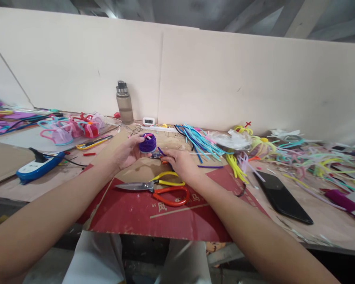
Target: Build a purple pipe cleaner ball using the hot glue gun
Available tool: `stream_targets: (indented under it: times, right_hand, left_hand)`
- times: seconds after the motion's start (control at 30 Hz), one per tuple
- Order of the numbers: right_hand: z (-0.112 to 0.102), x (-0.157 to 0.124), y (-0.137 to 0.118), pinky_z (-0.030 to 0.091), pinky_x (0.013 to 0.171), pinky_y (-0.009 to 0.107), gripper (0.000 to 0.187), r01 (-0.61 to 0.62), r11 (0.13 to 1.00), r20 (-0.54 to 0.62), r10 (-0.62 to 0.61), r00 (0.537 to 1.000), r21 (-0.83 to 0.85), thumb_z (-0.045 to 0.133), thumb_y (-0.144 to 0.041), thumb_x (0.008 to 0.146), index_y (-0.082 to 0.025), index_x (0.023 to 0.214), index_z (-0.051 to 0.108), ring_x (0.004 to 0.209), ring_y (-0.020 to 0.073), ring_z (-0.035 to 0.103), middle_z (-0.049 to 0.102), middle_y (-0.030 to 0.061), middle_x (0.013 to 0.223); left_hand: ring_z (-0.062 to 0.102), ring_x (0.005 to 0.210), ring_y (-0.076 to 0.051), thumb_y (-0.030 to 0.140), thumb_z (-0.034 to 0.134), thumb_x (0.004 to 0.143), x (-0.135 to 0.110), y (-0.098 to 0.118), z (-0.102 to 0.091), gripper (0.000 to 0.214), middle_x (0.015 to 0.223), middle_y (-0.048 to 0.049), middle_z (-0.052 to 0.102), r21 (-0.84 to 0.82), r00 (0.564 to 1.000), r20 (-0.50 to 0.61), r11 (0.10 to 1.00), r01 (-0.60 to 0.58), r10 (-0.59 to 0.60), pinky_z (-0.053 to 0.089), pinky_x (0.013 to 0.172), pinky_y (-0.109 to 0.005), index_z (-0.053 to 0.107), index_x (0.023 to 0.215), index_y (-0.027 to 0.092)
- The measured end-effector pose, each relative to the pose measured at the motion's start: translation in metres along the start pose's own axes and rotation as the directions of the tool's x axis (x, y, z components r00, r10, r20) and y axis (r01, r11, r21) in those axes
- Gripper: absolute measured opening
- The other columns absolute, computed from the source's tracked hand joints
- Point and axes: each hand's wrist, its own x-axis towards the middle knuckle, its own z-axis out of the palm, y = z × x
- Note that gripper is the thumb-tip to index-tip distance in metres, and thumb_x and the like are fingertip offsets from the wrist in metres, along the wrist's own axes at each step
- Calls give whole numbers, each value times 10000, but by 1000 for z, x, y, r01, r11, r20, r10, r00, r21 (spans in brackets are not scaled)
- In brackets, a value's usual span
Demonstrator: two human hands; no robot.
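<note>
My left hand [130, 152] is closed around a small purple coiled piece [147, 143], which looks wound from fuzzy pipe cleaner. It has a pale blue rim at the bottom and a bit of pink at the top. Just to the right, my right hand [179, 161] pinches a short purple pipe cleaner [161, 150]; its fingertips are partly hidden. Below both hands, scissors [154, 188] with one yellow and one red handle lie on a red cardboard sheet [121, 217], blades pointing left.
Blue pipe cleaners [201, 142] lie behind my right hand. Finished-looking pink and red pieces [60, 134] stand at left, near a blue power strip [40, 167]. A water bottle [124, 104] and small clock [148, 121] stand by the white partition [225, 79]. A black phone [284, 197] lies right.
</note>
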Motion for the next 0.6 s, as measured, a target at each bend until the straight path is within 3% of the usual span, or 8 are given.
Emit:
stream_targets:
  times: [0.07,0.17,0.27,0.37,0.47,0.6]
  right_hand:
    - [-1,0,1,488,686,261,178,-67,991,20,65,998,116,572,-135,838,-191,746,713,695,149,645,719,12,733]
    - [-2,0,3,508,602,245,145,-192,916,36,192,981,352,582,-157,811,-186,731,700,614,136,652,700,-7,668]
    - [0,0,5,506,536,236,138,-239,866,49,243,969,440,581,-144,786,-179,701,684,545,126,639,683,-10,637]
    - [0,0,6,484,517,231,147,-178,902,-27,205,978,392,580,-134,781,-179,678,677,514,118,615,662,-14,597]
    - [-7,-1,5,474,562,250,130,-60,963,-188,112,976,262,604,-182,804,-190,711,694,546,128,606,657,-9,593]
    - [-17,-1,0,478,708,298,121,90,993,-413,-49,909,79,616,-250,840,-197,803,718,736,167,626,705,39,795]
  left_hand:
    - [662,724,-166,157,632,734,-1,1,1,218,863,-28,703,5,1000,-1,1000,-5,5,571,597,-287,657,951,168]
    - [685,780,-204,189,624,738,-2,3,2,250,894,-62,715,16,1000,-5,1000,-2,2,569,619,-303,654,983,151]
    - [696,807,-224,207,617,742,-3,3,3,278,906,-79,719,20,1000,0,1000,2,-2,567,634,-311,650,1011,146]
    - [695,793,-216,197,614,738,-3,3,3,287,904,-79,719,23,1000,2,1000,1,-1,568,632,-308,650,1018,145]
    - [695,792,-213,192,620,733,-3,4,4,263,885,-77,718,20,1000,-6,1000,-9,9,567,619,-293,647,989,140]
    - [700,780,-209,182,631,737,-3,3,5,245,885,-68,716,41,1000,-12,999,-14,15,571,613,-289,634,979,146]
